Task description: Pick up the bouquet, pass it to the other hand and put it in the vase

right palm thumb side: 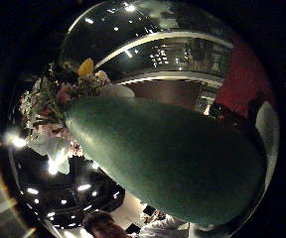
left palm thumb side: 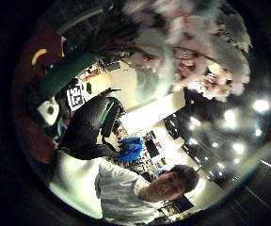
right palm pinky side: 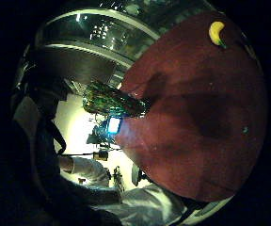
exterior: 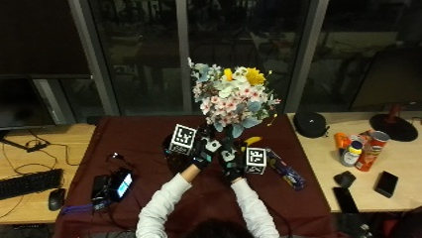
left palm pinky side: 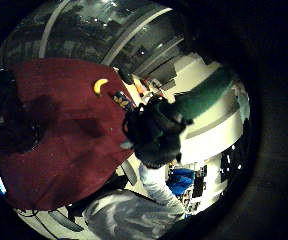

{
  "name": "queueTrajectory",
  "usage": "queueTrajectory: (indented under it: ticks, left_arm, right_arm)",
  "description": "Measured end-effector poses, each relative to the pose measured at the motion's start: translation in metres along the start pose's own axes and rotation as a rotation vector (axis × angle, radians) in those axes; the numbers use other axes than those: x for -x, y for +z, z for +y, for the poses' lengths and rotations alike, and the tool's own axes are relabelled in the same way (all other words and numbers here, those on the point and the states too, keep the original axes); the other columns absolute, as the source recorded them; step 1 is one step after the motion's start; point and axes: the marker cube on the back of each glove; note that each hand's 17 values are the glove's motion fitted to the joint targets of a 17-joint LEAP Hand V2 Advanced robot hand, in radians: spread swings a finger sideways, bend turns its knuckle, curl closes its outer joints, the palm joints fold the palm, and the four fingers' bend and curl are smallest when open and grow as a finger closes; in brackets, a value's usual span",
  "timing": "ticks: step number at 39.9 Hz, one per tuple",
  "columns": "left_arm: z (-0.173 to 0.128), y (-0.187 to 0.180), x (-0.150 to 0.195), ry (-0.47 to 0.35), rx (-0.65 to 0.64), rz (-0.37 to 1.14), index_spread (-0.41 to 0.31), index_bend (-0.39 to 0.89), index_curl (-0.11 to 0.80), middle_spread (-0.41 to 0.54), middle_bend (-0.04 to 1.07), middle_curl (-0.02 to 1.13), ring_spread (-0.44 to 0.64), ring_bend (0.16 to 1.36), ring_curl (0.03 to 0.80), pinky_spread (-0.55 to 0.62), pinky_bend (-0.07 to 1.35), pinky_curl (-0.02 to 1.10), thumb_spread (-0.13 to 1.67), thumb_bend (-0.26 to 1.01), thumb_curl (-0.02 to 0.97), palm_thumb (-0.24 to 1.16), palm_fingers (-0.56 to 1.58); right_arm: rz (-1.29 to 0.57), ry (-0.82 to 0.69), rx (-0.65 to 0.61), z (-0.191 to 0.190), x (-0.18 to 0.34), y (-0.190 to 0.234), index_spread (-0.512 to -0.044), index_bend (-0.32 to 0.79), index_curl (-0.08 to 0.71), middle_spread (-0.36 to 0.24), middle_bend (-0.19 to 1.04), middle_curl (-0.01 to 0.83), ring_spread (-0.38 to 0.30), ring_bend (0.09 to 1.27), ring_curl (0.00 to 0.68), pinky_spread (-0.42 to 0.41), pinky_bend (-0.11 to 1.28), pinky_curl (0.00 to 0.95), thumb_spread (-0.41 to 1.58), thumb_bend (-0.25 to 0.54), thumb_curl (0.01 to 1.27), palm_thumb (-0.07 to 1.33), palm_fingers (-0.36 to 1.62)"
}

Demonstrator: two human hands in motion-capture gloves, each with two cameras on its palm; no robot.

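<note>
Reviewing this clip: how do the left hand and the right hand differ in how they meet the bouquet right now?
The right hand has its grip curled round the green wrap of the bouquet; the left hand is beside the wrap, and its grip is unclear. The wrap fills the right palm's thumb-side view but looks smaller and farther off in the left palm's. Both hands are raised at the upright bouquet's base, over the dark red tablecloth.

Dim indoor night scene, lit from overhead ceiling lamps that glare as bright white spots beyond the fingertips in both thumb side palm views. Strong bending at the palm views' edges, ringed in black. Blossoms of the bouquet (left palm thumb side: 187, 52) smeared and out of focus; soft dark shadows on the tablecloth (right palm pinky side: 206, 117) below the fingers.
</note>
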Motion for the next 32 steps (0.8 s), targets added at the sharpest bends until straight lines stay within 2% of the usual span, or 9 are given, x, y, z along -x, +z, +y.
queueTrajectory:
  ticks: [5, 11, 13, 15, 17, 19, 24, 28, 32]
  left_arm:
    - [-0.006, 0.022, -0.004, 0.004, 0.029, 0.07, 0.152, 0.08, 0.113, 0.22, 0.28, 0.37, 0.18, 0.8, 0.306, 0.09, 0.67, 0.38, 1.01, -0.02, 0.333, 0.4, 0.19]
    - [-0.011, 0.034, -0.006, 0.023, -0.038, 0.036, 0.086, 0.15, 0.153, 0.068, 0.37, 0.39, 0.05, 0.73, 0.288, -0.01, 0.6, 0.36, 0.99, -0.01, 0.345, 0.45, 0.49]
    - [-0.014, 0.034, -0.001, 0.045, -0.083, 0.011, 0.02, 0.2, 0.182, -0.018, 0.43, 0.41, -0.04, 0.7, 0.283, -0.12, 0.61, 0.35, 0.99, 0.0, 0.354, 0.49, 0.79]
    - [-0.016, 0.033, 0.003, 0.068, -0.13, -0.022, -0.027, 0.21, 0.203, -0.075, 0.46, 0.41, -0.1, 0.66, 0.272, -0.17, 0.59, 0.34, 0.98, 0.0, 0.36, 0.53, 0.95]
    - [-0.017, 0.031, 0.005, 0.08, -0.179, -0.058, -0.099, 0.26, 0.233, -0.147, 0.5, 0.42, -0.19, 0.65, 0.277, -0.25, 0.62, 0.35, 0.98, 0.03, 0.375, 0.6, 1.23]
    - [-0.018, 0.029, 0.007, 0.088, -0.22, -0.082, -0.157, 0.29, 0.264, -0.201, 0.55, 0.46, -0.26, 0.76, 0.335, -0.3, 0.63, 0.37, 0.97, 0.02, 0.384, 0.62, 1.45]
    - [-0.02, 0.018, 0.003, 0.123, -0.301, -0.158, -0.238, 0.33, 0.321, -0.275, 0.64, 0.52, -0.33, 0.84, 0.395, -0.37, 0.66, 0.42, 0.92, 0.02, 0.417, 0.71, 1.46]
    - [-0.024, 0.001, -0.007, 0.168, -0.39, -0.245, -0.271, 0.36, 0.357, -0.315, 0.7, 0.55, -0.35, 0.87, 0.423, -0.4, 0.67, 0.43, 0.86, 0.01, 0.446, 0.75, 1.44]
    - [-0.032, -0.018, -0.02, 0.188, -0.443, -0.264, -0.292, 0.37, 0.386, -0.338, 0.72, 0.56, -0.37, 0.89, 0.442, -0.41, 0.69, 0.45, 0.82, -0.01, 0.473, 0.79, 1.42]
  right_arm:
    - [0.002, -0.036, -0.037, 0.007, 0.001, 0.014, -0.21, 0.57, 0.569, -0.138, 0.89, 0.654, -0.176, 1.09, 0.614, -0.183, 0.83, 0.586, 0.75, -0.02, 0.59, 1.0, 1.36]
    - [0.023, -0.072, -0.073, 0.021, -0.001, 0.029, -0.209, 0.56, 0.579, -0.134, 0.91, 0.656, -0.172, 1.09, 0.614, -0.181, 0.83, 0.594, 0.74, -0.016, 0.61, 1.01, 1.36]
    - [0.024, -0.083, -0.102, 0.023, -0.004, 0.033, -0.208, 0.56, 0.582, -0.132, 0.91, 0.654, -0.171, 1.09, 0.614, -0.181, 0.83, 0.597, 0.74, -0.018, 0.62, 1.01, 1.36]
    - [0.026, -0.116, -0.119, 0.024, -0.008, 0.036, -0.209, 0.55, 0.584, -0.131, 0.91, 0.653, -0.171, 1.1, 0.614, -0.18, 0.83, 0.599, 0.74, -0.019, 0.63, 1.01, 1.35]
    - [0.039, -0.203, -0.109, 0.024, -0.008, 0.039, -0.209, 0.55, 0.587, -0.132, 0.91, 0.65, -0.173, 1.1, 0.613, -0.18, 0.83, 0.601, 0.75, -0.018, 0.63, 1.01, 1.35]
    - [0.062, -0.277, -0.077, 0.026, -0.007, 0.043, -0.207, 0.54, 0.587, -0.135, 0.89, 0.643, -0.172, 1.1, 0.61, -0.184, 0.83, 0.6, 0.75, -0.026, 0.64, 1.0, 1.34]
    - [0.141, -0.158, 0.034, 0.036, -0.017, 0.049, -0.211, 0.43, 0.567, -0.137, 0.83, 0.609, -0.175, 1.05, 0.582, -0.213, 0.81, 0.578, 0.69, -0.043, 0.65, 0.96, 1.27]
    - [0.266, -0.162, 0.124, 0.041, -0.024, 0.047, -0.22, 0.29, 0.535, -0.146, 0.7, 0.561, -0.179, 0.93, 0.539, -0.257, 0.77, 0.531, 0.64, -0.045, 0.65, 0.95, 1.09]
    - [0.252, -0.262, 0.168, 0.038, -0.021, 0.041, -0.225, 0.17, 0.509, -0.148, 0.55, 0.517, -0.187, 0.82, 0.505, -0.21, 0.72, 0.504, 0.69, -0.032, 0.64, 0.93, 0.87]
